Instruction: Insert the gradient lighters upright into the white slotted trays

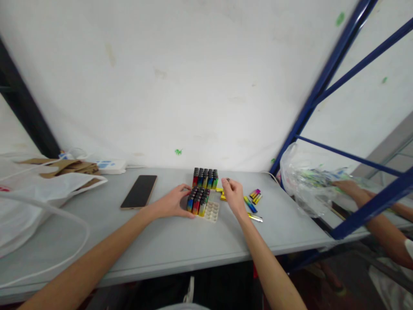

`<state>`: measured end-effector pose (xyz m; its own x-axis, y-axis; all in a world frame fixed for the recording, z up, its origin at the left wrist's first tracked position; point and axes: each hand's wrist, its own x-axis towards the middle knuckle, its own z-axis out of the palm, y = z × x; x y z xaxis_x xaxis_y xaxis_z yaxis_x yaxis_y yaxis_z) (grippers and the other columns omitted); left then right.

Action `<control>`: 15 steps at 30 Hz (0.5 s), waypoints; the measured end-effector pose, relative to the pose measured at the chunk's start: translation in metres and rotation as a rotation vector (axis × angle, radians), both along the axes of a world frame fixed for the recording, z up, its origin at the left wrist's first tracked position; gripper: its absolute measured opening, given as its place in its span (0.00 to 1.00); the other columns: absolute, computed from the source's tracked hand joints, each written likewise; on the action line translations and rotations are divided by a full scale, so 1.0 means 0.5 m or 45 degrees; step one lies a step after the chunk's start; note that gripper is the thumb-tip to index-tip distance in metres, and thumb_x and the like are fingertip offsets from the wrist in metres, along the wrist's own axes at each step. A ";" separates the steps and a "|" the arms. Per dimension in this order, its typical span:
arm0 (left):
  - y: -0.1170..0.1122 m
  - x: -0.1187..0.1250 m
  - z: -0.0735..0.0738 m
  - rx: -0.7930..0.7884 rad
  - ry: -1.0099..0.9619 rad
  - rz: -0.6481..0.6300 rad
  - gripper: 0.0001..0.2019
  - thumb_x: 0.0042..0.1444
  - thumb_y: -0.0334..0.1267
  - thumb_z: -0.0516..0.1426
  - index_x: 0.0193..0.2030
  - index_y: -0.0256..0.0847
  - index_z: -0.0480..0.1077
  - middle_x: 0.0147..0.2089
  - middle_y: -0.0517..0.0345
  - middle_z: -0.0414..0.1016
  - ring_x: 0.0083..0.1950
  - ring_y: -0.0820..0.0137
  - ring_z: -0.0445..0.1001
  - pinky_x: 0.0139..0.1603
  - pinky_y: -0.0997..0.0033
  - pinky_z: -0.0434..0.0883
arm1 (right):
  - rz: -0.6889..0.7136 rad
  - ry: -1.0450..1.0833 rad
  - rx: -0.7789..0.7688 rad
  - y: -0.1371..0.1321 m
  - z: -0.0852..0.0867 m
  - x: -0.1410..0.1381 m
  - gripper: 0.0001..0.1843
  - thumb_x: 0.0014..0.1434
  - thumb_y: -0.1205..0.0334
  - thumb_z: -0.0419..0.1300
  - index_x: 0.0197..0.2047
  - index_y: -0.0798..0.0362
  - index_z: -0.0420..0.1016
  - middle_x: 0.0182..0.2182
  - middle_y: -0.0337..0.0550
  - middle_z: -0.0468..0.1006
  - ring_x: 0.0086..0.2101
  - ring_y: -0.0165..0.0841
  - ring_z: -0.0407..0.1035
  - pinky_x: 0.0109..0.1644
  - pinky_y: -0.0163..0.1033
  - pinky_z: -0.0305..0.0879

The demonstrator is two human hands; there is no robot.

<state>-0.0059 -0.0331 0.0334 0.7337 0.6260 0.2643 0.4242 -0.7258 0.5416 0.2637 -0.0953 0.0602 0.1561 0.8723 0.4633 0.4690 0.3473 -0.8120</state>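
A white tray [213, 212] on the grey table [180, 241] holds several rainbow-coloured lighters [197, 201] standing upright; part of the tray shows bare slots. My left hand [172, 201] rests against the tray's left side, fingers curved on the lighters. My right hand [232, 194] hovers at the tray's right, fingers pinched on a small lighter [227, 181]. A second block of upright lighters [205, 178] stands just behind. Several loose lighters [252, 202] lie to the right of my right hand.
A dark phone [139, 191] lies left of the tray. White plastic bags and cardboard [48, 176] fill the far left, with a power strip [109, 165] by the wall. A blue rack frame [322, 90] rises on the right, where another person's hand [350, 189] touches a clear bag [306, 181].
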 end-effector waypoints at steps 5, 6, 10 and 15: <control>0.003 -0.005 0.004 -0.012 0.000 -0.047 0.38 0.45 0.65 0.74 0.57 0.44 0.80 0.62 0.48 0.74 0.64 0.48 0.74 0.71 0.53 0.70 | -0.126 -0.091 0.079 -0.003 0.000 -0.006 0.28 0.66 0.38 0.51 0.22 0.46 0.49 0.20 0.33 0.51 0.25 0.30 0.49 0.29 0.38 0.47; 0.003 -0.005 0.005 -0.016 -0.001 -0.050 0.37 0.45 0.65 0.74 0.57 0.44 0.80 0.62 0.47 0.74 0.64 0.49 0.74 0.71 0.53 0.70 | -0.121 -0.107 0.073 -0.002 0.000 -0.005 0.27 0.66 0.39 0.51 0.23 0.46 0.49 0.20 0.33 0.51 0.25 0.30 0.49 0.29 0.38 0.47; 0.000 -0.005 0.007 -0.017 -0.003 -0.058 0.38 0.46 0.63 0.74 0.59 0.44 0.79 0.64 0.46 0.75 0.65 0.48 0.74 0.71 0.52 0.69 | -0.047 -0.143 0.030 0.003 0.001 0.000 0.28 0.69 0.36 0.51 0.26 0.46 0.53 0.22 0.32 0.54 0.26 0.30 0.52 0.31 0.37 0.50; -0.006 -0.002 0.010 -0.006 0.026 -0.043 0.40 0.48 0.62 0.74 0.64 0.44 0.76 0.65 0.46 0.76 0.66 0.46 0.75 0.71 0.51 0.70 | 0.287 -0.270 -0.096 -0.001 0.015 0.015 0.23 0.76 0.40 0.46 0.38 0.48 0.65 0.29 0.35 0.71 0.30 0.32 0.65 0.38 0.37 0.61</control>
<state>-0.0071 -0.0361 0.0382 0.7597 0.6020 0.2459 0.4107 -0.7374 0.5363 0.2711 -0.0956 0.0676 -0.1385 0.9070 0.3977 0.5484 0.4046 -0.7318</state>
